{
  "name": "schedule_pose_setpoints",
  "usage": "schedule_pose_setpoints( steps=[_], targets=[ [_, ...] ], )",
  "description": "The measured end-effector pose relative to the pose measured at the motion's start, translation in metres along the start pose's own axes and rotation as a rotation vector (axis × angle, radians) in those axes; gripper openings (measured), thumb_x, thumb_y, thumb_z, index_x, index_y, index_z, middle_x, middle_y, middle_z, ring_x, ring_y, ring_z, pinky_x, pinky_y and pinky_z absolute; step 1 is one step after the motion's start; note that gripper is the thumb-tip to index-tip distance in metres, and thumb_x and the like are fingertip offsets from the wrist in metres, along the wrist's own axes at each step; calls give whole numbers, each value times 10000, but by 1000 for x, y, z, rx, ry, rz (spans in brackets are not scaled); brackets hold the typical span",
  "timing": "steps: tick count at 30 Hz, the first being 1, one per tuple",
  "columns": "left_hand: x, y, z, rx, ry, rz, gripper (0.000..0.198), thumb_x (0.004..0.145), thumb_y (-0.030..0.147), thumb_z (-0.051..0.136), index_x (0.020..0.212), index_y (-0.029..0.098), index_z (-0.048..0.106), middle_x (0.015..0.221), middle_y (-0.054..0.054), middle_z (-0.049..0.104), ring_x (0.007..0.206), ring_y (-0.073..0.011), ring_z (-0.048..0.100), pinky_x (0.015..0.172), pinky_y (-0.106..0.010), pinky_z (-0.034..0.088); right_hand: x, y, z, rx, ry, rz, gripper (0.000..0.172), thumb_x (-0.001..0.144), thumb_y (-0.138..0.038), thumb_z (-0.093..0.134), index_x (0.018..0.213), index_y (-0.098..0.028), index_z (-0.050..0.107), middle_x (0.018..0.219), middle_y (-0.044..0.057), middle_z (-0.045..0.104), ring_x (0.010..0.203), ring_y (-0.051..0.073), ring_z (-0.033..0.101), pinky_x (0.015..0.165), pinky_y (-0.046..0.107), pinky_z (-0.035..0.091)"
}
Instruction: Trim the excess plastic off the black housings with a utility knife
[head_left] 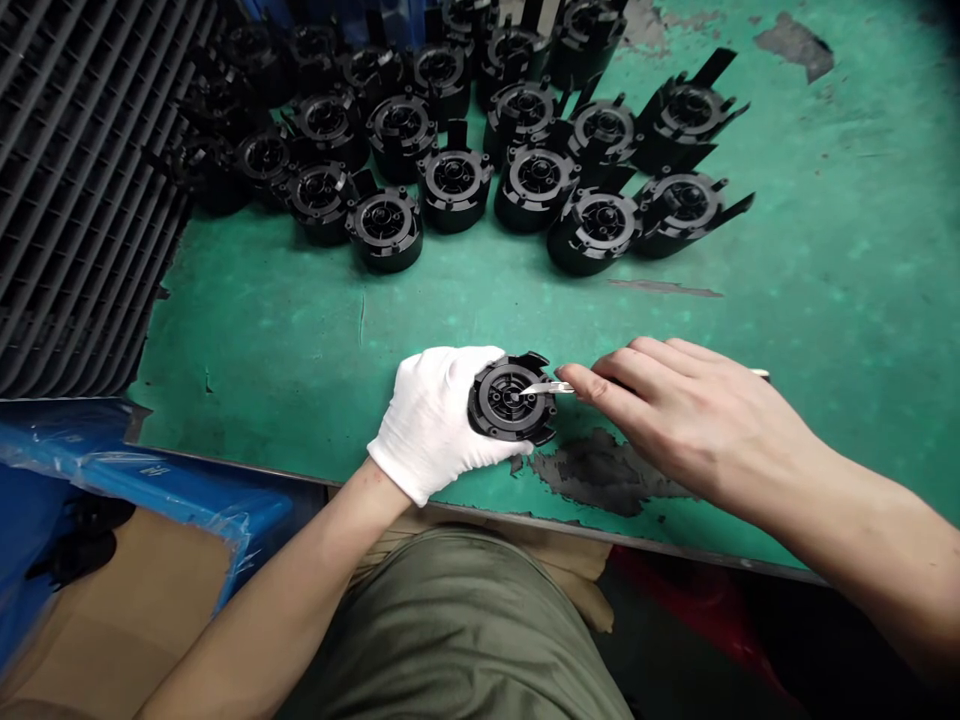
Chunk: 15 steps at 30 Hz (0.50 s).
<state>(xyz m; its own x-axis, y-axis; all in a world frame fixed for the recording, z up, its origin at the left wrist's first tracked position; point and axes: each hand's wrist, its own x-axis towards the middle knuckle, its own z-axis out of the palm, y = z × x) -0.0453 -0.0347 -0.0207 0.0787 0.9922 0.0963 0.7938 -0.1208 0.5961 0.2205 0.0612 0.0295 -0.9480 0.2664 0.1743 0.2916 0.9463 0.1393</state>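
Observation:
My left hand, in a white glove, is wrapped round a round black plastic part above the green table. The part's ringed face with its central hub is turned up toward me. My bare right hand is closed on a small knife, whose pale pointed blade reaches over the middle of the part. Whether the blade tip touches the hub cannot be made out.
Several similar black parts stand in rows along the back of the green table. Stacked black grids rise at the left. A blue crate with cardboard sits below the table's left edge.

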Motion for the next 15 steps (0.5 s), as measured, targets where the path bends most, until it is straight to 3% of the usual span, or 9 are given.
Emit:
schedule_pose_setpoints(
  steps=[9, 15],
  targets=[
    [0, 0, 0, 17, -4, -2, 915, 665, 795, 962, 1343, 246, 686, 1273, -81, 824, 1162, -353, 768, 1009, -469, 569, 3, -16, -19, -126, -66, -8, 402, 1023, 10, 403, 1309, -44, 681, 815, 47, 575, 765, 233, 500, 707, 355, 393],
    [0, 1, 0, -7, 6, 7, 902, 669, 764, 977, 1339, 233, 688, 1262, -80, 823, 1160, -357, 767, 1009, -482, 578, -1, -31, -21, -134, -106, 2, 419, 975, 11, 441, 1321, -9, 677, 817, 62, 585, 745, 245, 511, 707, 376, 411]
  ],
)
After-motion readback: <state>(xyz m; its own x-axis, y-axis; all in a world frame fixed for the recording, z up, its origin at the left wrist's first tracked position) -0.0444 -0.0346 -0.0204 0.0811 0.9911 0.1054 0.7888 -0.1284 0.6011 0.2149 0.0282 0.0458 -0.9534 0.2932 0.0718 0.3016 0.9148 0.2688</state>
